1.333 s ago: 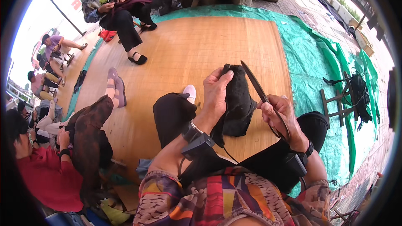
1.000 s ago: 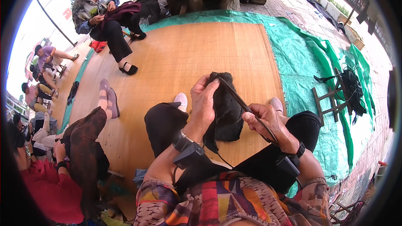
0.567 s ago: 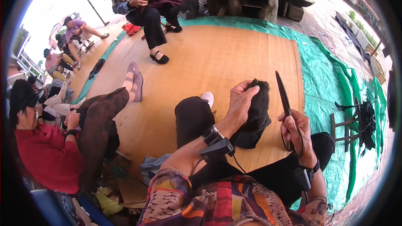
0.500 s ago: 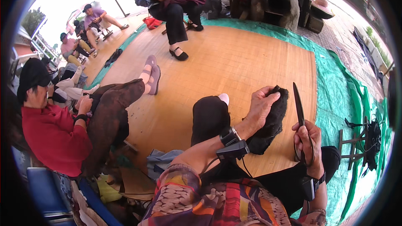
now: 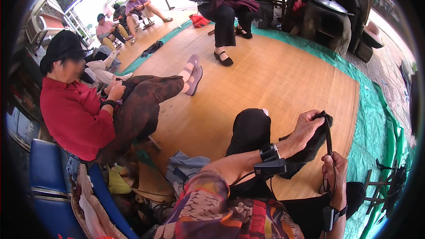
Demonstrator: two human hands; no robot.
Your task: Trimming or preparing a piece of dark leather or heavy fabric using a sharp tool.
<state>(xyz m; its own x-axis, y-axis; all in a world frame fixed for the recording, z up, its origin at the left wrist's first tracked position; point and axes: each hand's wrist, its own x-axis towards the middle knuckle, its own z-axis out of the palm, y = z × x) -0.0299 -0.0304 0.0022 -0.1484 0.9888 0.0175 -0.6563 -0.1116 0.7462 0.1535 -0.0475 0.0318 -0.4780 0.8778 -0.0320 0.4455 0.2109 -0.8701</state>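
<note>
My left hand (image 5: 303, 133) is closed, pinching the upper end of a dark piece of cloth (image 5: 308, 151) that looks fuzzy along its edge. The cloth hangs down above my lap, its lower part behind my wrist. Lower and to the right, my right hand (image 5: 337, 171) is closed round the handles of black scissors (image 5: 328, 138). Their long blades point up and meet or overlap the cloth's upper right edge; whether they are cutting into it I cannot tell. A dark strap with a box sits on each of my wrists.
A person in a red shirt (image 5: 75, 110) sits close on my left, and another person (image 5: 221, 13) sits ahead. A woven mat (image 5: 283, 75) covers the ground, bordered by green tarp (image 5: 376, 115). Blue chairs (image 5: 46, 163) stand lower left; a stove (image 5: 325, 26) stands far right.
The scissors have moved from apart on the right to the cloth's upper edge. My left hand still pinches the cloth. The view has swung left, so the surroundings appear farther right.
</note>
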